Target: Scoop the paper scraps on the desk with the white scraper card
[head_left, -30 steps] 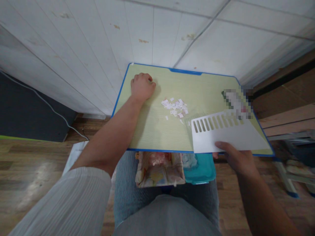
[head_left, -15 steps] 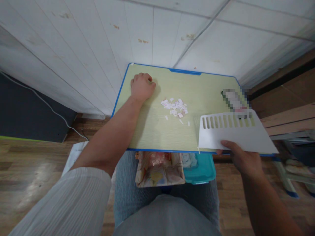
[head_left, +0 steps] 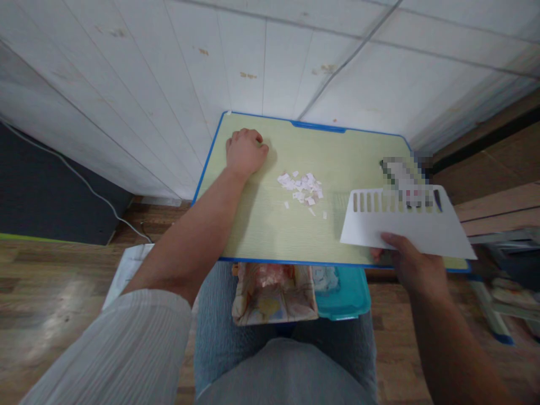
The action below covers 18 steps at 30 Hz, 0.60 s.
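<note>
My left hand (head_left: 247,152) rests on the pale yellow tabletop (head_left: 270,233) near its back left corner. Its fingers are curled in, and whatever they may hold is hidden. Closed on the near edge of a white slotted sheet (head_left: 379,225), my right hand (head_left: 415,264) has its thumb on top and its fingers underneath. A row of long slots runs along the sheet's far side. The sheet is held over the table's right front part. Between the hands, small white paper pieces (head_left: 304,185) lie scattered in a loose pile, a few of them apart from it.
A pixelated, phone-like object (head_left: 400,174) lies at the table's right, partly beyond the sheet. Under the front edge, a cloth-lined box (head_left: 274,315) and a turquoise plastic tub (head_left: 354,292) sit at my lap. A white plank wall (head_left: 253,56) stands behind the table.
The slotted sheet has risen and tilted slightly in my right hand, its far edge moving away from me. My left hand and the paper pieces stay in place.
</note>
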### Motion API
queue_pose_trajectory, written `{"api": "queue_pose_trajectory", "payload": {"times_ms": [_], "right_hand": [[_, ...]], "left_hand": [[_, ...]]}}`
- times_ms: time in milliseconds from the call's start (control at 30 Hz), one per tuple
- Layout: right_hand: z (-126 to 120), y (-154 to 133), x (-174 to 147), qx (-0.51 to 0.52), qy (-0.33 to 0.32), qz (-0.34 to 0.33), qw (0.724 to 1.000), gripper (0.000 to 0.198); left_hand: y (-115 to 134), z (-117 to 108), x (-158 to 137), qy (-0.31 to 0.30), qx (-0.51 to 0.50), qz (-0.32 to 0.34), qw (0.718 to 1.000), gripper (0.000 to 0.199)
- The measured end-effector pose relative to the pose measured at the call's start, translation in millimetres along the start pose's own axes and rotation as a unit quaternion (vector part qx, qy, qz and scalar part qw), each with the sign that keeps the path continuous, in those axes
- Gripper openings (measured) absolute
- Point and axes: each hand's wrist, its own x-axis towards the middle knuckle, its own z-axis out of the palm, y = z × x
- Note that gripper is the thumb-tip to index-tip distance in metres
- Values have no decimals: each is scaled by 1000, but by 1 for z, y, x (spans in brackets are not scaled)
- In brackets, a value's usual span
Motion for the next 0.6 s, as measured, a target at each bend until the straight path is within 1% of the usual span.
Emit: {"api": "queue_pose_trajectory", "payload": {"times_ms": [67,133,233,333,467,533,600], "right_hand": [[16,-8,10,13,-5,1,1000,27],[31,-15,18,-1,-6,-5,1000,27],[43,-22,25,-20,-7,-6,1000,30],[42,-25,24,-29,-16,-17,999,35],[36,-29,19,-88,-54,-48,993,44],[34,-30,18,-98,-44,-55,993,44],[34,-29,18,-81,-26,-51,995,40]], "left_hand": [[1,-1,-1,0,3,1,1000,32],[2,-2,-1,-2,6,-1,1000,32],[3,-2,-2,-8,8,-8,1000,34],[2,-1,-1,-7,-1,-5,1000,36],[1,0,-1,-2,-3,0,1000,37],[1,0,-1,-2,0,-2,1000,35],[3,-1,-2,-3,2,-5,1000,32]]}}
